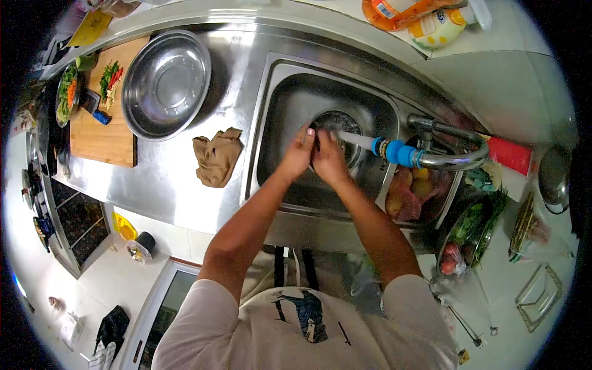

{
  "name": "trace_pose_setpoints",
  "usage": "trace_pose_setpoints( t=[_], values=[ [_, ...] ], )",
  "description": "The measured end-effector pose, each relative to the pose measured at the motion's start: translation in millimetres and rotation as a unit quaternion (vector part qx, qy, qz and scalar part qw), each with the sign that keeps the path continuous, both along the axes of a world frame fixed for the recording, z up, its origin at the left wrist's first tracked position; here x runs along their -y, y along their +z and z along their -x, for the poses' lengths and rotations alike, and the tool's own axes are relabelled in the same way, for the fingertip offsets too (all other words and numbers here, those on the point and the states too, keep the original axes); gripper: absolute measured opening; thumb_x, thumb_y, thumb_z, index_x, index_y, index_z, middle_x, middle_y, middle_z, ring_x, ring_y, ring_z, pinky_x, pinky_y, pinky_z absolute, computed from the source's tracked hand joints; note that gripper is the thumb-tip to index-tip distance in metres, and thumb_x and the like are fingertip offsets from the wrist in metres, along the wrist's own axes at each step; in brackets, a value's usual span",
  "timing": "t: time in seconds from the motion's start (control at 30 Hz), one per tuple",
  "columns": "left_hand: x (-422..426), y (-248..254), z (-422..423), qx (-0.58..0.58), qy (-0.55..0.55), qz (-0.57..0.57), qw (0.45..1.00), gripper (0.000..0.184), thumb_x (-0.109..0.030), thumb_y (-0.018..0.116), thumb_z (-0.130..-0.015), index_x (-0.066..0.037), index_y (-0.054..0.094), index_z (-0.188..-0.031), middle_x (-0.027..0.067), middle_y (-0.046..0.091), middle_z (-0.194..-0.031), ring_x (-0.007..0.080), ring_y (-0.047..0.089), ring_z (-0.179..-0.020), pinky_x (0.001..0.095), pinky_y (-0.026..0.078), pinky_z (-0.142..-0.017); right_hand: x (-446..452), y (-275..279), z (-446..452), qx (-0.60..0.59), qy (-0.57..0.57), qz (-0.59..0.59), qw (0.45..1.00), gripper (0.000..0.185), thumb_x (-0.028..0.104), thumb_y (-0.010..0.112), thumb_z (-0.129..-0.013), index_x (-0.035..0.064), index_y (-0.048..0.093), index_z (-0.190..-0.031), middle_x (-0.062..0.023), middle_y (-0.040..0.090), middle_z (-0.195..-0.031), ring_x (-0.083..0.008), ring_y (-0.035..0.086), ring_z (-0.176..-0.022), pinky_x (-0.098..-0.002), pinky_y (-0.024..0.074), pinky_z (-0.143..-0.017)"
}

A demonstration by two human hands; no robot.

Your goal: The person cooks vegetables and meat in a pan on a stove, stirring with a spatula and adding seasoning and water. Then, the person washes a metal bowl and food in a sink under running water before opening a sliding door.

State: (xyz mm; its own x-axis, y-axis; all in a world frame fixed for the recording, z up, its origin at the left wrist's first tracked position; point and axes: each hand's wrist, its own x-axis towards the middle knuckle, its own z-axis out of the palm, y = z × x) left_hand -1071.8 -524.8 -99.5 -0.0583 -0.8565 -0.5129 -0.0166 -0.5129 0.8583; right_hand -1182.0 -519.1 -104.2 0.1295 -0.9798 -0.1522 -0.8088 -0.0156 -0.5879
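Well left of the fingers, a wide steel basin (pixel 166 86) rests on the counter (pixel 169 169). In the sink (pixel 293 102), the left hand (pixel 300 151) and right hand (pixel 329 157) curl loosely around or beside a round dark object (pixel 336 117), perhaps a bowl; any firm grip is unclear. Apparently rinsing, this calls for steady fingers beneath the faucet (pixel 453 162). Right of them, a side basin (pixel 455 191) contains bagged produce (pixel 419 192).
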Motion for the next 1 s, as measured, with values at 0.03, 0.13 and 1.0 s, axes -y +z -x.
trace_pose_setpoints(
  t=[0.03,0.13,1.0],
  values=[
    [-5.2,-12.8,-5.9,0.019,-0.038,0.002,0.999,0.057,-0.044,0.041,-0.095,-0.003,0.038,-0.135,0.0174,0.050,-0.128,0.0241,0.047,-0.117,0.0306,0.034,-0.099,-6.7,-0.7,4.0,0.002,-0.003,-0.005,1.000,0.037,0.005,0.050,-0.080,0.0018,0.050,-0.116,-0.0259,0.055,-0.105,-0.0448,0.054,-0.093,-0.0516,0.0431,-0.081],
    [-7.8,5.3,-4.3,0.004,-0.055,-0.018,0.998,0.063,-0.052,0.038,-0.093,-0.007,0.036,-0.137,0.0136,0.047,-0.130,0.0226,0.048,-0.114,0.0309,0.036,-0.098,-8.8,-31.0,32.5,-0.045,-0.088,-0.007,0.995,0.034,0.009,0.050,-0.084,0.0047,0.045,-0.117,-0.0237,0.053,-0.112,-0.0431,0.052,-0.101,-0.0487,0.0427,-0.085],
    [59.0,34.7,64.6,0.202,-0.303,0.168,0.916,0.033,-0.020,0.051,-0.082,-0.010,0.058,-0.112,0.0174,0.058,-0.113,0.0377,0.057,-0.098,0.0428,0.045,-0.087,7.9,14.5,61.3,0.530,-0.482,-0.303,0.629,0.038,0.037,0.049,-0.091,0.0121,0.049,-0.121,-0.0047,0.057,-0.115,-0.0213,0.055,-0.103,-0.0383,0.0445,-0.090]
  ],
)
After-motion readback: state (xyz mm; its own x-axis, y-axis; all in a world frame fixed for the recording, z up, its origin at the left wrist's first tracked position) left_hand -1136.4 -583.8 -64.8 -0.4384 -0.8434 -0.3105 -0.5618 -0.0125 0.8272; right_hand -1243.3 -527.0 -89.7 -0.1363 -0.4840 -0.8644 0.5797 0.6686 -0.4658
